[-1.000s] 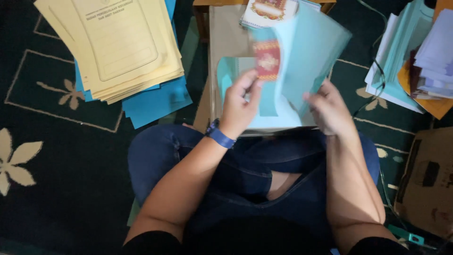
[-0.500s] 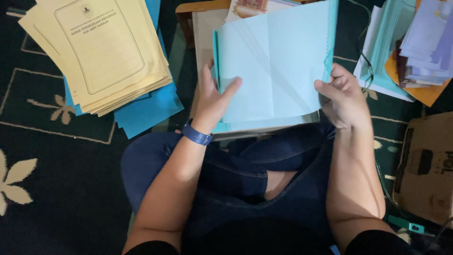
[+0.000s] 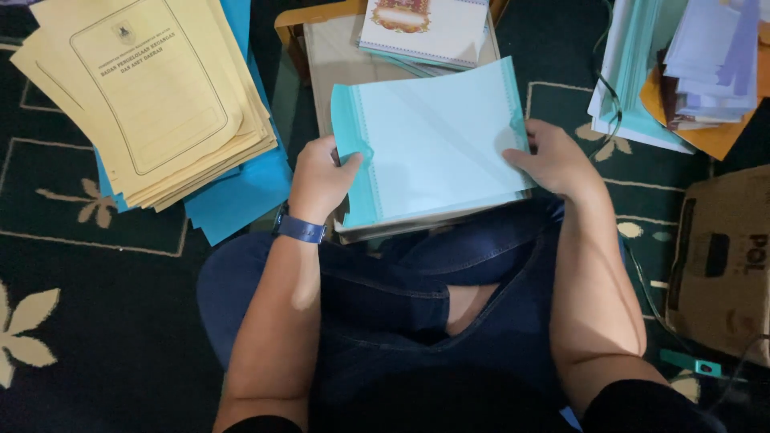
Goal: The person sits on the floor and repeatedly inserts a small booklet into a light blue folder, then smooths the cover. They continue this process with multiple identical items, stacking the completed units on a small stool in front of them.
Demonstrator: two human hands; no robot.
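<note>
A pale teal folder (image 3: pixel 437 144) with darker teal side bands is held flat over the lap, on top of a thin stack of grey-brown sheets (image 3: pixel 425 220) whose edges show beneath its near edge. Its left band is pinched by the left hand (image 3: pixel 321 180), thumb on top and fingers curled under the edge. Its right band is gripped by the right hand (image 3: pixel 553 160), fingers laid over the upper face and closed on the edge. Both grips are narrow and closed on the folder.

On the left wrist, just behind the grip, a blue wristband (image 3: pixel 301 229) is worn. Beyond the folder, away from the body, a brown board (image 3: pixel 337 56) is seen, and on it a white booklet with a red and gold emblem (image 3: pixel 425 28) is laid.

Well to the left of the left hand, a fanned pile of yellow folders (image 3: pixel 144 96) is spread over blue sheets (image 3: pixel 241 192). To the right of the right hand, a heap of mixed papers (image 3: pixel 690 72) in white, teal, lilac and orange is stacked. Nearer the body on that side, a cardboard box (image 3: pixel 722 256) is placed. Everything rests on a dark green carpet (image 3: pixel 88 321) with a pale leaf pattern.
</note>
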